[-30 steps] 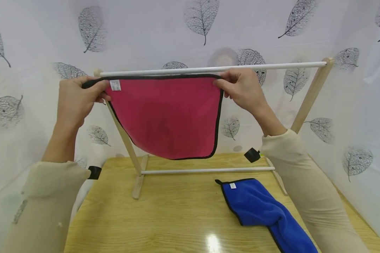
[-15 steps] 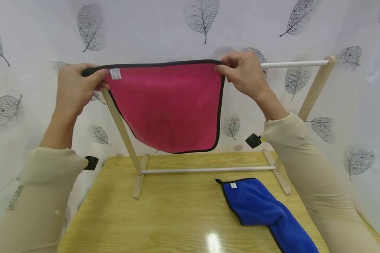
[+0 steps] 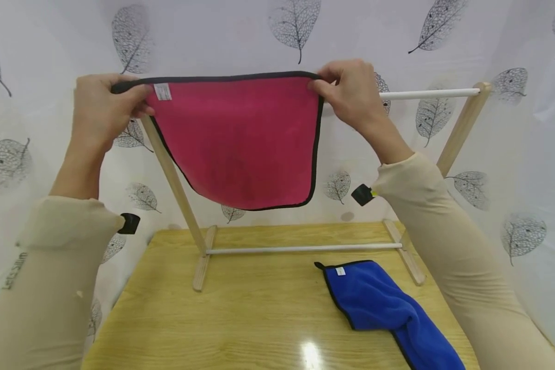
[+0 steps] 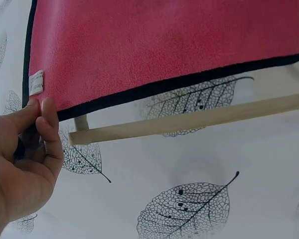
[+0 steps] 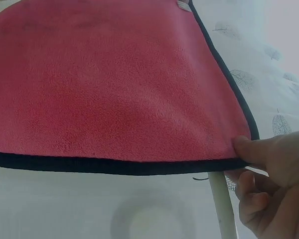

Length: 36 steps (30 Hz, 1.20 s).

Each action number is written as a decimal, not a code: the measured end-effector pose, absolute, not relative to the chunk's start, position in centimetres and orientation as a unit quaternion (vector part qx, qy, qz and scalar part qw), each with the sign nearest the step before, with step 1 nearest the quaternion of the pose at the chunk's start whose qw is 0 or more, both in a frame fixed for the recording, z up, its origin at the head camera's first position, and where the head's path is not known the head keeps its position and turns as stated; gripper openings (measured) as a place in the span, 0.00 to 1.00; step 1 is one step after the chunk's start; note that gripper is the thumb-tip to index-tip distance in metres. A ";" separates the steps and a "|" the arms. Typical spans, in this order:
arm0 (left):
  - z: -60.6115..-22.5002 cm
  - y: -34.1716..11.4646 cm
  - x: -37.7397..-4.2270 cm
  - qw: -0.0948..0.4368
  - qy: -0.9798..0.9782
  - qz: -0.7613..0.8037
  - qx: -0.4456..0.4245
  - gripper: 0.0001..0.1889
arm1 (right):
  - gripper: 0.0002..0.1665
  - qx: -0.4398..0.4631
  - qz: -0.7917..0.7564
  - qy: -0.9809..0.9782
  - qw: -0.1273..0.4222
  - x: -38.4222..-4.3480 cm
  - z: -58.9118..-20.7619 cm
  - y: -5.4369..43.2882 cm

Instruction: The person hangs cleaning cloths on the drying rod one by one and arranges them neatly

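Note:
A pinkish-red towel (image 3: 240,139) with black edging hangs spread between both hands, a white label near its upper left corner. My left hand (image 3: 103,105) pinches that corner between thumb and fingers; the left wrist view shows the grip beside the label (image 4: 36,82). At the upper right corner, my right hand (image 3: 351,92) pinches the towel, thumb on the near face, as the right wrist view also shows. Behind the towel runs the white top bar (image 3: 430,94) of a wooden rack, its left stretch hidden by the cloth. The towel's top edge appears above the bar's height in the head view.
A blue towel (image 3: 379,303) with black edging lies rumpled on the wooden table (image 3: 222,318) at the right. The rack's wooden legs (image 3: 460,131) stand on the table, joined low down by a white bar (image 3: 305,249). A leaf-patterned curtain (image 3: 222,31) closes off the back.
Both hands have risen with the pinkish-red towel, its top edge going from just below the rack's top bar to above it. The blue towel has stayed put.

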<state>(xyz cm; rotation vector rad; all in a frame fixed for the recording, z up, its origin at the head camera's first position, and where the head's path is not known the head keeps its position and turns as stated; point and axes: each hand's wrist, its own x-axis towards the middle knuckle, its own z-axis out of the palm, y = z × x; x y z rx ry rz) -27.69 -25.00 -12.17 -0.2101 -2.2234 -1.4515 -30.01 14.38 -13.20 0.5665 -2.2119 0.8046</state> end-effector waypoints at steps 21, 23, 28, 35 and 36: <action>-10.2 -24.5 -28.3 0.246 -0.850 -0.464 -0.030 0.24 | 0.16 0.132 0.248 -0.916 0.285 -31.2 -11.6 13.5; -10.2 -24.5 -28.3 0.245 -0.855 -0.457 -0.026 0.24 | 0.17 0.125 0.247 -0.918 0.282 -31.4 -11.5 13.4; -10.1 -24.6 -28.6 0.237 -0.858 -0.455 -0.016 0.25 | 0.19 0.111 0.241 -0.925 0.271 -32.1 -11.2 13.2; -10.2 -24.6 -29.2 0.214 -0.876 -0.431 0.000 0.26 | 0.19 0.103 0.235 -0.929 0.268 -32.5 -11.4 13.2; -10.3 -24.6 -29.2 0.213 -0.881 -0.422 0.003 0.26 | 0.20 0.102 0.235 -0.929 0.267 -32.5 -11.4 13.2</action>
